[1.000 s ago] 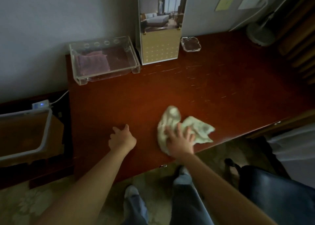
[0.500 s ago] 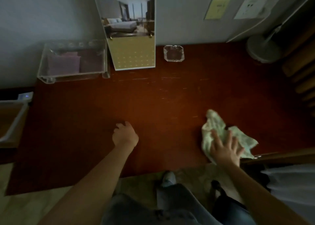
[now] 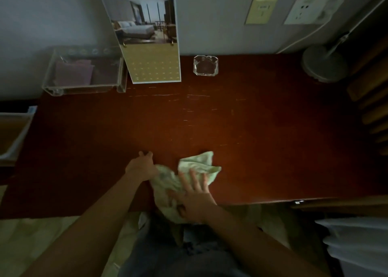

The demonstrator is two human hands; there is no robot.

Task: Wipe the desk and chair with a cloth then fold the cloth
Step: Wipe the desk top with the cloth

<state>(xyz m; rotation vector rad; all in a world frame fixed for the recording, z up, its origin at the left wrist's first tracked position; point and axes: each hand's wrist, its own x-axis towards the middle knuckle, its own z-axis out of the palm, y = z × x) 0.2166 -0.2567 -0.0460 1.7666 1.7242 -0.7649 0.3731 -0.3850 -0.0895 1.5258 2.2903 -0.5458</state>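
Note:
A crumpled pale green cloth [image 3: 197,163] lies on the dark red wooden desk [image 3: 252,129] near its front edge, partly hanging over it. My right hand [image 3: 195,194] presses flat on the cloth with fingers spread. My left hand [image 3: 142,166] rests on the desk just left of the cloth, its side touching the cloth's edge, fingers loosely bent. No chair can be seen in this frame.
A clear acrylic tray [image 3: 84,73] and a standing calendar [image 3: 151,45] sit at the back left, a glass ashtray [image 3: 205,65] mid-back, a lamp base [image 3: 324,64] back right. A bin [image 3: 12,129] stands left of the desk. White fabric [image 3: 357,241] lies at lower right.
My right hand has slid the cloth leftward along the front edge, up against my left hand, which stayed put. The view also shifted.

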